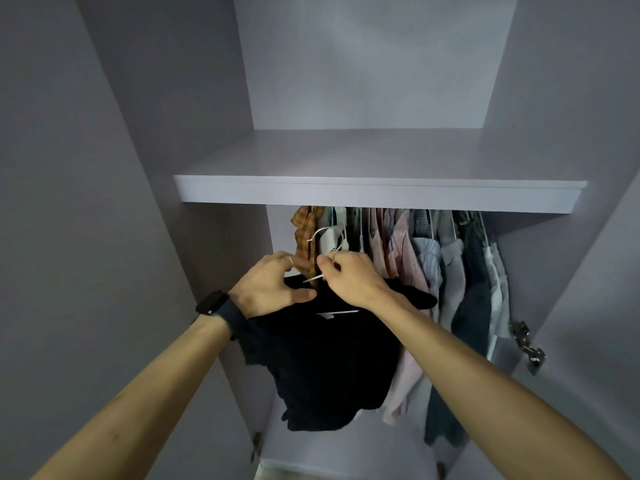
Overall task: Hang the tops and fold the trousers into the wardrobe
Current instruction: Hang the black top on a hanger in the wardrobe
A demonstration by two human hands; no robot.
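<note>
A black top (pixel 329 362) hangs on a thin white hanger (pixel 329 237) in front of the wardrobe's hanging space. My right hand (pixel 349 278) pinches the hanger's neck just below its hook. My left hand (pixel 273 285) grips the black top at its left shoulder, thumb across the cloth. The hook is raised toward the rail, which the shelf (pixel 381 195) hides. Several tops hang behind on the rail, with an orange plaid shirt (pixel 304 233) at the left end.
The wardrobe's side walls stand close on both sides. A pink striped shirt (pixel 401 251), pale blue shirts (pixel 429 258) and dark garments (pixel 474 271) fill the rail's middle and right. A door hinge (pixel 526 344) sticks out at the right. A black watch (pixel 213 303) is on my left wrist.
</note>
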